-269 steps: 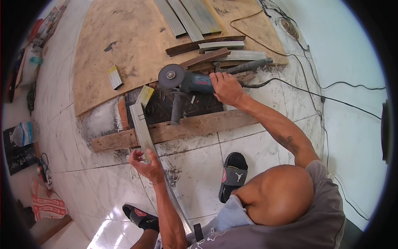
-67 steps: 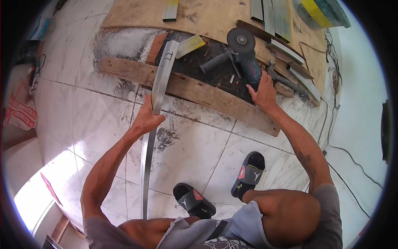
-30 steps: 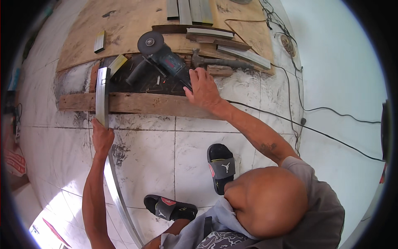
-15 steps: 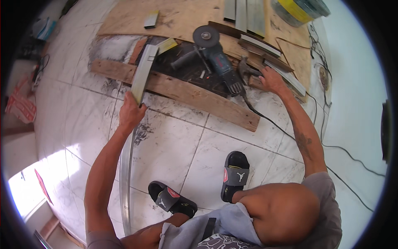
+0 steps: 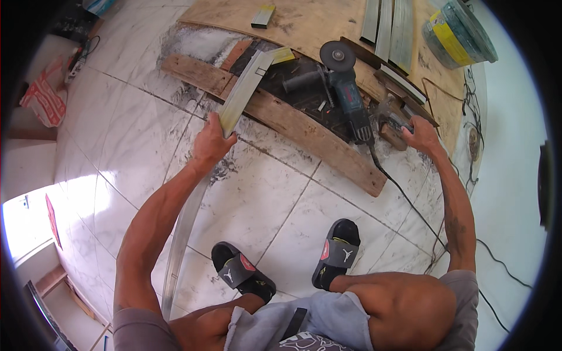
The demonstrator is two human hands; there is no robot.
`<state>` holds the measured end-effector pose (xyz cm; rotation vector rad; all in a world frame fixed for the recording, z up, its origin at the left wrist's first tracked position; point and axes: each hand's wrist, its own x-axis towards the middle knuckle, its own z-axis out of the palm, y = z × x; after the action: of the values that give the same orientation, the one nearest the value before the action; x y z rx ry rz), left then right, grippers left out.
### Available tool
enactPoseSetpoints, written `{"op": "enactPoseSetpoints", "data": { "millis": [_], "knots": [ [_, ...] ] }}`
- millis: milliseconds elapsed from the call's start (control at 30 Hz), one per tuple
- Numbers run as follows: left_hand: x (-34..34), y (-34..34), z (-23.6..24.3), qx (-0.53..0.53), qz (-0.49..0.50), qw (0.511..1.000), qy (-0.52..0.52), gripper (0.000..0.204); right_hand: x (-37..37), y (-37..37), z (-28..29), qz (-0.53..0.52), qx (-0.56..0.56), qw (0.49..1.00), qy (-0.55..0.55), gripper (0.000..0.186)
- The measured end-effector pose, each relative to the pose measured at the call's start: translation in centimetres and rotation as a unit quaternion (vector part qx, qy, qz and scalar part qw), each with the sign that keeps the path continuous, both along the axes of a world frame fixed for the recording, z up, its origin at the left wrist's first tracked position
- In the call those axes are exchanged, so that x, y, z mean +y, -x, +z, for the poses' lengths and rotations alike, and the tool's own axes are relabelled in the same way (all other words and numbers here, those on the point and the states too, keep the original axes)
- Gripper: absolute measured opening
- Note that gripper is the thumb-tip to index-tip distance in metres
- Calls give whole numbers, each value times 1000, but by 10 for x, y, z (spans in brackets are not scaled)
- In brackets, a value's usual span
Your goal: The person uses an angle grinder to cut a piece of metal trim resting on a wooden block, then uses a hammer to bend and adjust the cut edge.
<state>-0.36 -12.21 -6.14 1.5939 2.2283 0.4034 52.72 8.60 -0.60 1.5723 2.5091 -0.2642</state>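
My left hand (image 5: 213, 141) is closed round a long metal bar (image 5: 243, 90), a rectangular tube with a mark across it near its far end. That end rests over a wooden plank (image 5: 304, 126), and the bar runs back beside my left leg. On the right, my right hand (image 5: 422, 136) is closed on the handle of a hammer (image 5: 387, 110), whose head is blurred by motion. Between the hands lies an angle grinder (image 5: 348, 93) with a dark disc, apart from both. A short yellowish metal piece (image 5: 283, 55) touches the bar's far end.
Plywood (image 5: 319, 29) covers the floor beyond, with a short tube offcut (image 5: 263, 16) and several metal lengths (image 5: 401, 35) on it. A dark bucket (image 5: 459, 35) with a yellow label stands far right. The grinder's black cord (image 5: 404, 193) trails right. A red-and-white bag (image 5: 47, 96) lies left.
My right hand has closed on the hammer and drawn it a little nearer. The left hand still holds the bar. The whole view has shifted, moving the scene rightward.
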Motion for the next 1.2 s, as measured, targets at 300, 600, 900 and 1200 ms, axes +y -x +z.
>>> {"op": "enactPoseSetpoints", "data": {
  "millis": [300,600,900,1200],
  "knots": [
    [-20,-16,16,47,-30,998,36,67,-62,2,88,-320,290,899,69,27],
    [-44,-23,1,-63,-70,993,75,67,-125,150,111,-212,507,702,452,26],
    [-56,-39,-1,-127,-64,989,45,55,-117,262,104,-146,637,679,334,27],
    [-53,-42,-1,-154,-71,985,34,55,-120,277,-5,-201,488,801,284,40]
  ]
}}
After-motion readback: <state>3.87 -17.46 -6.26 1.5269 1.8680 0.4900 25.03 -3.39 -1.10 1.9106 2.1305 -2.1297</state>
